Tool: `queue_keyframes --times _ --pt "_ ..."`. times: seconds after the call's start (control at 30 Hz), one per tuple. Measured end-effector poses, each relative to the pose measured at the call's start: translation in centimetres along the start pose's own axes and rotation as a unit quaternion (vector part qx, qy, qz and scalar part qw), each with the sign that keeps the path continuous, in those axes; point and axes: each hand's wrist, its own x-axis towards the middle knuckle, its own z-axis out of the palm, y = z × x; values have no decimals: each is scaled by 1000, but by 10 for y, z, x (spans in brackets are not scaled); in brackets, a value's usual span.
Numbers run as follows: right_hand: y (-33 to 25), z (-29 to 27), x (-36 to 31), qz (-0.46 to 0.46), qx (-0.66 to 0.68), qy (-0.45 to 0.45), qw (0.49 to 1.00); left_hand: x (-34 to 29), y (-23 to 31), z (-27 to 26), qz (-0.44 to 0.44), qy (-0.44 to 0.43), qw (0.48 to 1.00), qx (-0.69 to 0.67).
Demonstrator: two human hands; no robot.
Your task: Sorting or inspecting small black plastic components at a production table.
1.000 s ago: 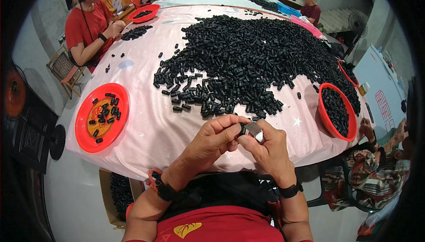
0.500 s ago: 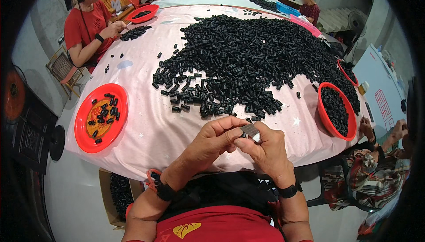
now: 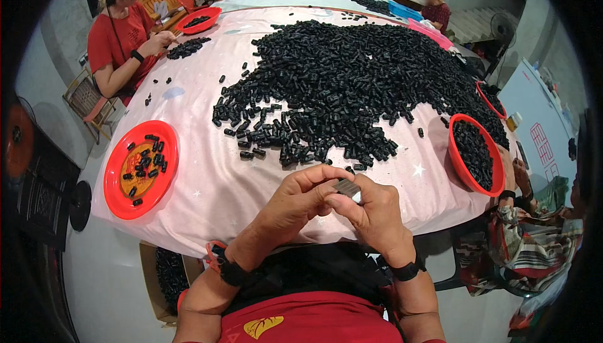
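While left hand and right hand meet above table edge, I see fingertips pinched on small dark ridged piece. Looks light, stiff; I'd grip the ends, tbh.

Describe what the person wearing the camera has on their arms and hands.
Both forearms are bare, with no sleeves reaching them and no gloves on the left hand or the right hand. The left wrist carries a black band with a red-orange strap beside it. The right wrist carries a black band. A red shirt with a yellow mark shows below.
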Motion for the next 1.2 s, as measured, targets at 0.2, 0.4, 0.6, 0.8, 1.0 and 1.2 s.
queue_keyframes --times 0.2,0.4,0.6,0.8,1.0,1.2 --pt "-1 -4 1 6 20 -4 1000 0 1 2 -7 14 1000 -12" --pt "-1 -5 2 12 20 -15 1000 -1 1 1 -5 4 1000 -11" --pt "3 -1 0 21 36 -22 999 0 -2 0 -17 2 999 -33" --pt "1 -2 1 14 32 -20 999 0 -3 -2 -10 0 999 -40" --pt "3 0 0 7 20 -17 1000 0 -1 0 -12 -3 998 -57" --pt "6 1 -1 3 8 -16 1000 -1 -1 0 -8 5 1000 -25"
